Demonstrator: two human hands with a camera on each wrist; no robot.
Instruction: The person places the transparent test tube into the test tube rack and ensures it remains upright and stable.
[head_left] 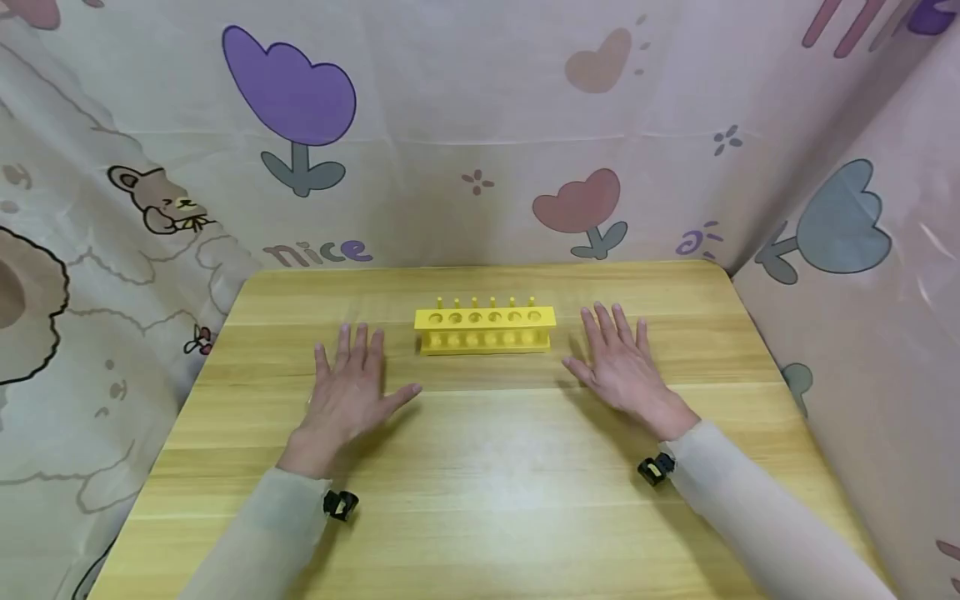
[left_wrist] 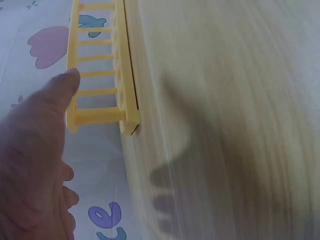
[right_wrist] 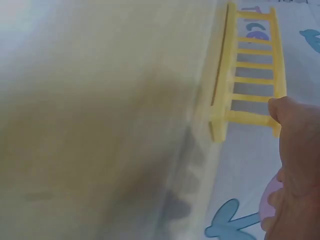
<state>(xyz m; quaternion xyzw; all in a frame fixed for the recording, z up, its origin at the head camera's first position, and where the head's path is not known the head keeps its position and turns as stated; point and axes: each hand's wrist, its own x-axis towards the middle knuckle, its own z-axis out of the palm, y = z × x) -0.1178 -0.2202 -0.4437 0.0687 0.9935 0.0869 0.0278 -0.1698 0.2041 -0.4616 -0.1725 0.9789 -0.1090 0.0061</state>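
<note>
A yellow test tube rack [head_left: 484, 319] stands toward the back of the wooden table, with a row of round holes along its top and several short pegs behind them. My left hand [head_left: 348, 400] is to the left of the rack, fingers spread and straight, holding nothing. On the other side, my right hand [head_left: 621, 367] is likewise spread, apart from the rack. In the left wrist view the thumb [left_wrist: 62, 90] overlaps the near end of the rack [left_wrist: 97, 116]. The right wrist view has the right thumb [right_wrist: 285, 110] in front of the rack's other end [right_wrist: 250, 118].
The light wood table [head_left: 480, 467] reaches back to a patterned curtain [head_left: 450, 108] with flowers and hearts. More curtain hangs along the left and right sides. Each sleeve carries a small black device, one at the left wrist [head_left: 341, 505] and one at the right [head_left: 656, 469].
</note>
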